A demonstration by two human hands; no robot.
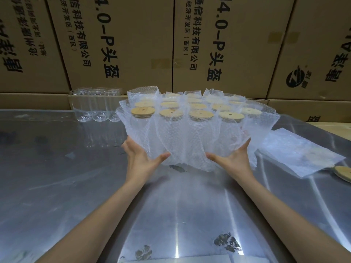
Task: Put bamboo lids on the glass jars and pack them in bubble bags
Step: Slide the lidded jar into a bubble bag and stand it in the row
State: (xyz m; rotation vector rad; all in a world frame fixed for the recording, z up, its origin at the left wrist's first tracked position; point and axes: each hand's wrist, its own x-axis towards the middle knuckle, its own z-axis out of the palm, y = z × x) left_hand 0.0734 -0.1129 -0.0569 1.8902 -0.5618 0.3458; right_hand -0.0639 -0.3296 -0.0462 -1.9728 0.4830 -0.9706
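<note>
Several glass jars with round bamboo lids (171, 112), each standing upright in a clear bubble bag (191, 141), form a tight cluster in the middle of the metal table. My left hand (141, 157) presses flat against the cluster's lower left side, fingers straight. My right hand (234, 158) presses the lower right side the same way. Several bare glass jars (96, 106) without lids stand behind and to the left. A pile of flat bubble bags (298, 150) lies at the right, with a loose bamboo lid (343, 173) at its near edge.
The shiny metal table (171, 215) reaches to the near edge, with dark worn spots near the front. A wall of large printed cardboard boxes (117, 40) stands right behind the jars and closes the far side.
</note>
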